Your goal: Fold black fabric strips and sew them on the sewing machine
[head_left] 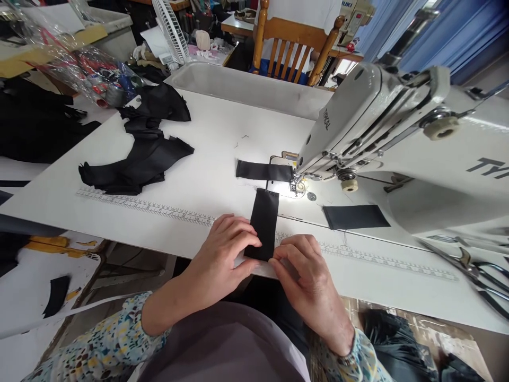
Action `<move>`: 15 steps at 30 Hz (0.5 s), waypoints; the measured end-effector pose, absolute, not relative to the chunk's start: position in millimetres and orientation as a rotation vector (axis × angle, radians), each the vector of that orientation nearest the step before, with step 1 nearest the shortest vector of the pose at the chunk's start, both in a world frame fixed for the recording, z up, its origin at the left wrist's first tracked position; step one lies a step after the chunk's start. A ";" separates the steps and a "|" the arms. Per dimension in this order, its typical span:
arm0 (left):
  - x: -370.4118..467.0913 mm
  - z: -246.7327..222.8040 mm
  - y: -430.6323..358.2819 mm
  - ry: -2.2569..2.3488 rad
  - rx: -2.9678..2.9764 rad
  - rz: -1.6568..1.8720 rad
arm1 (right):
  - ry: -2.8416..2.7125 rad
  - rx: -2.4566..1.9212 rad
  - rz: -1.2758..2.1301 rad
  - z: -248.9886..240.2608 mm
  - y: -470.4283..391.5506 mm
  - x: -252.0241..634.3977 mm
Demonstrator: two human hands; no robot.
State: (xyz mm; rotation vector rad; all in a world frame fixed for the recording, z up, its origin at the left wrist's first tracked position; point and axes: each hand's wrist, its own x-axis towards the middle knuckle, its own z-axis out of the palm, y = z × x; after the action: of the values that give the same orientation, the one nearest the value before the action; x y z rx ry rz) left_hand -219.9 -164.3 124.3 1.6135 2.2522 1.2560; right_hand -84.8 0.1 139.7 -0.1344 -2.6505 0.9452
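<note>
A black fabric strip [263,217] lies lengthwise toward me on the white sewing table, its near end at the table's front edge. On its left side rests my left hand [225,252], fingers bent over the cloth and thumb at the near left corner. My right hand [304,268] pinches the near right corner between thumb and fingers. Beyond, a second black strip [258,170] lies crosswise with its right end at the presser foot [296,185] of the sewing machine [345,116]. A thread seems to link the two strips. Another black piece [356,217] lies right of the needle area.
A ruler scale [159,209] runs along the table's front. Black fabric pieces [139,159] are piled at left. Scissors [473,268] lie at the right edge. A grey trough [246,87] and a wooden chair [294,37] with a seated person stand behind the table.
</note>
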 end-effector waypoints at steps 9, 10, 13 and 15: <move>-218.9 124.7 -154.4 2.070 1.512 1.465 | -2.584 -0.230 1.153 139.8 -2.5 -88.3; -218.6 125.1 -154.3 2.067 1.508 1.460 | -2.579 -0.233 1.163 139.6 -3.1 -89.0; -217.9 124.9 -154.6 2.081 1.524 1.433 | -2.553 -0.226 1.183 138.7 -4.4 -89.9; -217.6 123.7 -155.0 2.099 1.531 1.401 | -2.541 -0.231 1.193 138.2 -4.5 -89.8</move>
State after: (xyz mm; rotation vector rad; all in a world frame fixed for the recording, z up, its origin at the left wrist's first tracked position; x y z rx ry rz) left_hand -217.6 -155.0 123.7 1.5308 2.0994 1.4014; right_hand -89.8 -4.5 138.2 -0.2308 -2.5408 1.1928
